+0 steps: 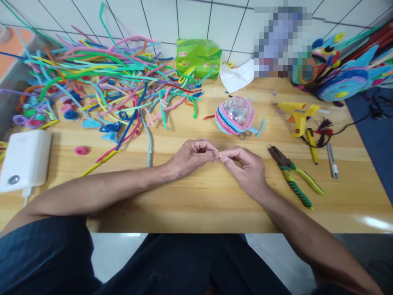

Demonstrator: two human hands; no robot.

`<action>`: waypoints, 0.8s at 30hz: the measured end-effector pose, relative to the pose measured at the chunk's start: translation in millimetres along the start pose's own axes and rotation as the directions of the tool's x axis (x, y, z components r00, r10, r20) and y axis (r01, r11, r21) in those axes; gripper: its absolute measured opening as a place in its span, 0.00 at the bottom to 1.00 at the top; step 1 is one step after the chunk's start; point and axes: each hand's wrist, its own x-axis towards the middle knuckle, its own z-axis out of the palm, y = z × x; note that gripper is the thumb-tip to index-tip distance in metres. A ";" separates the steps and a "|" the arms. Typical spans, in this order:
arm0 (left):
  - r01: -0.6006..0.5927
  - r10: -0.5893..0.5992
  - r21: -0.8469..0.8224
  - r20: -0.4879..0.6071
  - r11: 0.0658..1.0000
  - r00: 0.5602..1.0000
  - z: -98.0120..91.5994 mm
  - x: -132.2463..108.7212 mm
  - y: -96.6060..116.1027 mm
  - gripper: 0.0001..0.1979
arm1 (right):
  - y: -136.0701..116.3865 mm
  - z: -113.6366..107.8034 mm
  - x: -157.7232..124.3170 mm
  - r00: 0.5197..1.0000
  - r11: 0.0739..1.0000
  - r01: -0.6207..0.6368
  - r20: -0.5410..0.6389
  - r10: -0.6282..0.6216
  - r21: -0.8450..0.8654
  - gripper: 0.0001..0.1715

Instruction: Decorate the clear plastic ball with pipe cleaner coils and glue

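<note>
My left hand (196, 157) and my right hand (245, 168) meet over the middle of the wooden table, fingertips pinched close together. Between them is something tiny and pinkish, mostly hidden by the fingers, so its kind does not show. Just beyond the hands sits a round ball (235, 114), clear on top and wrapped in pink, blue and white fuzzy strips. A short light-blue pipe cleaner piece (260, 127) lies to the right of that ball. Pliers with green and yellow handles (290, 176) rest to the right of my right hand.
A tangled heap of pipe cleaners (113, 78) covers the back left. At right are a yellow glue gun (297, 114) with its cord, a yellow cutter (312, 146) and a white one (332, 162). A white power bank (26, 159) stands left; a green tissue pack (198, 58) is by the wall.
</note>
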 end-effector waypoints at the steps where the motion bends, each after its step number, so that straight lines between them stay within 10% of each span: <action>1: 0.014 -0.014 -0.007 0.003 1.000 1.000 -0.4 0.6 0.5 0.08 | 1.0 -0.8 -0.3 0.999 0.999 -0.036 0.000 0.036 0.019 0.04; 12: 0.021 -0.021 0.008 0.028 1.000 0.999 -2.2 3.6 0.0 0.10 | 1.2 -7.2 3.5 0.998 0.990 0.054 -0.033 -0.059 -0.127 0.04; 24: -0.091 0.083 0.152 0.062 0.984 0.995 -2.1 -0.3 -5.7 0.12 | -0.4 -3.6 5.3 0.954 0.952 -0.298 0.059 0.294 0.065 0.07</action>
